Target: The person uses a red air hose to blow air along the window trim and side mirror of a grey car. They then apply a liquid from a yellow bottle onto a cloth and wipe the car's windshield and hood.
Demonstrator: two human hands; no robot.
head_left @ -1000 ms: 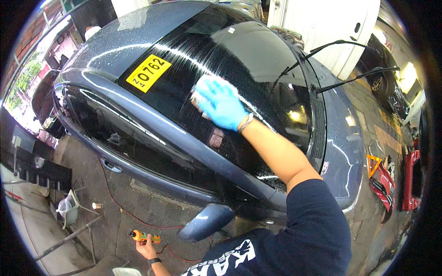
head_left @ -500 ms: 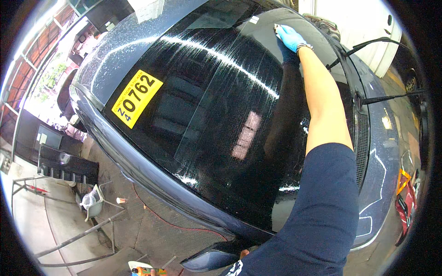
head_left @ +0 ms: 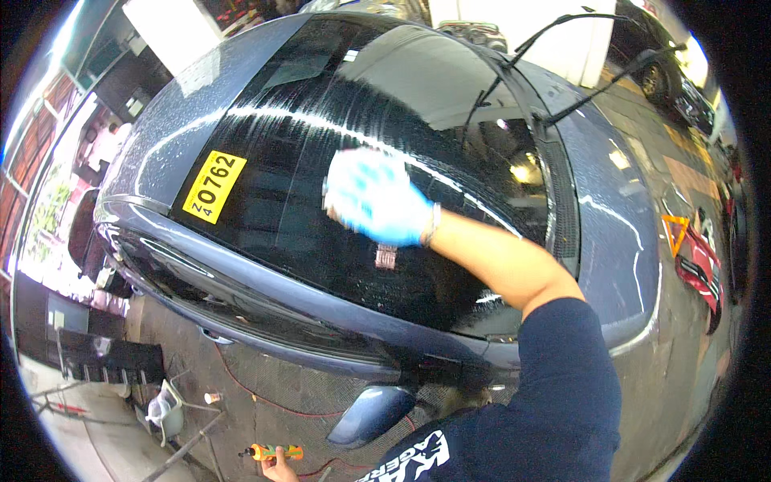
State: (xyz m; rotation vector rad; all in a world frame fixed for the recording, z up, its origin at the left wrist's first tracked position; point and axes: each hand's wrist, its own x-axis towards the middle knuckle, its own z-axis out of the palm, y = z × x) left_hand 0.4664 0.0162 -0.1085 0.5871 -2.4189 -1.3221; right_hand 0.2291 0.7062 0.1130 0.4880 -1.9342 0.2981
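My right hand [head_left: 381, 201], in a blue glove, is stretched over the car's wet windshield [head_left: 353, 277]. Motion smears it. Under its fingers is a white pad or cloth [head_left: 345, 163], pressed to the glass or just above it; I cannot tell which. Low in the picture, bare-skinned, my left hand [head_left: 279, 467] has its fingers round an orange squeeze bottle [head_left: 277, 453] with a dark nozzle, lying nearly level. A yellow sticker [head_left: 214, 188] is on the upper left part of the glass. Whitish streaks cross the windshield's middle.
Both wiper arms [head_left: 562, 44] stand raised off the glass. The car's side mirror [head_left: 372, 416] juts out between my hands. A red hose [head_left: 281, 404] runs over the floor near a grey chair [head_left: 165, 414]. An orange triangle [head_left: 675, 234] and red parts [head_left: 701, 273] lie right of the hood.
My right hand has swept from the far right of the windshield toward its middle, nearer to me. The view has shifted, and my left hand with the bottle shows more fully.
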